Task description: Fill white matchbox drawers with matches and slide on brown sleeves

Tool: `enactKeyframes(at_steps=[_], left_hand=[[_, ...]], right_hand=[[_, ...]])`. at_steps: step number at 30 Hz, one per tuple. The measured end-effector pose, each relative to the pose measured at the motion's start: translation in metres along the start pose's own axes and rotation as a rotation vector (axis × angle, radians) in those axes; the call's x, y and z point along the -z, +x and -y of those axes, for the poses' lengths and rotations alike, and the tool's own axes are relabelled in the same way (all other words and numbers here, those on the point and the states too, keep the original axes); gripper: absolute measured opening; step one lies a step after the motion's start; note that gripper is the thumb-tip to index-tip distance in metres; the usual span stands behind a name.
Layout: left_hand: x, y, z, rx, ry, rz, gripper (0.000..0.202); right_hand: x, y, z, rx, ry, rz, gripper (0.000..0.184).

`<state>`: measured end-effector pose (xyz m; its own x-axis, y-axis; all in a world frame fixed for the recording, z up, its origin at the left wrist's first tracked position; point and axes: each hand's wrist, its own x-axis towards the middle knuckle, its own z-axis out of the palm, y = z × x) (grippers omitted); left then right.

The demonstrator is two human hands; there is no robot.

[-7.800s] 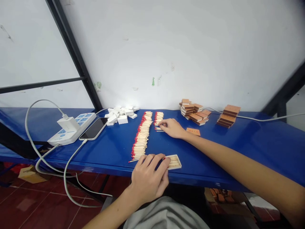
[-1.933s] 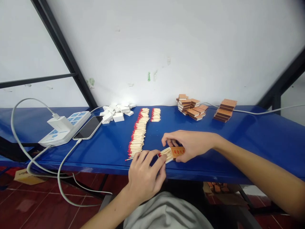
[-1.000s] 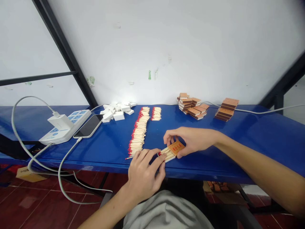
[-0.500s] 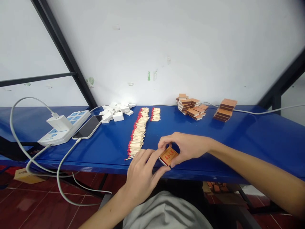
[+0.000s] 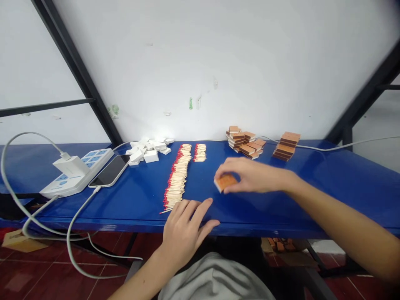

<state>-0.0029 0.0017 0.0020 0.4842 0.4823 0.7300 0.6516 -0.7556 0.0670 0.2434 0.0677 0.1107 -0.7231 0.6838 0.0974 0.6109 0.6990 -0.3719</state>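
Observation:
My right hand (image 5: 242,175) grips a small orange matchbox (image 5: 226,182) above the blue table, thumb on the near side and fingers on the far side. A white edge shows at the box's left end. Near the table's front edge my left hand (image 5: 187,223) rests with fingers apart and nothing in it. Just beyond its fingertips begins a long row of red-tipped matches (image 5: 177,177). A shorter group of matches (image 5: 200,153) lies to the right of that row's far end.
White matchbox trays (image 5: 151,156) lie heaped at the back left. Along the back right stand a pile of matchboxes (image 5: 250,148) and a separate stack of matchboxes (image 5: 286,146). A phone (image 5: 110,171) and a power strip (image 5: 76,175) with cables occupy the left side.
My right hand has lifted the matchbox away from my left hand, up and to the right. The left hand has let go of the box. The view has shifted slightly.

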Motion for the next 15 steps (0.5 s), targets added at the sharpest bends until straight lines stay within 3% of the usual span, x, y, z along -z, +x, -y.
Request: enactKeyframes(at_steps=[3,5,9,11,15], left_hand=[[-0.001,-0.001,0.000,-0.031,-0.001,-0.011,0.032],[-0.002,-0.001,0.000,-0.045,-0.005,-0.023,0.029],[-0.005,0.001,-0.001,-0.070,-0.002,-0.040,0.026],[-0.005,0.002,-0.001,-0.075,-0.001,-0.061,0.025],[-0.004,0.003,-0.001,-0.086,0.004,-0.078,0.022]], right_hand=[[0.034,-0.031,-0.033,-0.197,-0.181,-0.269,0.032],[0.053,-0.060,-0.064,-0.406,-0.347,-0.391,0.033],[0.069,-0.116,-0.116,-0.706,-0.616,-0.418,0.040],[0.067,-0.134,-0.133,-0.625,-0.639,-0.322,0.041],[0.056,-0.143,-0.155,-0.517,-0.694,-0.303,0.037]])
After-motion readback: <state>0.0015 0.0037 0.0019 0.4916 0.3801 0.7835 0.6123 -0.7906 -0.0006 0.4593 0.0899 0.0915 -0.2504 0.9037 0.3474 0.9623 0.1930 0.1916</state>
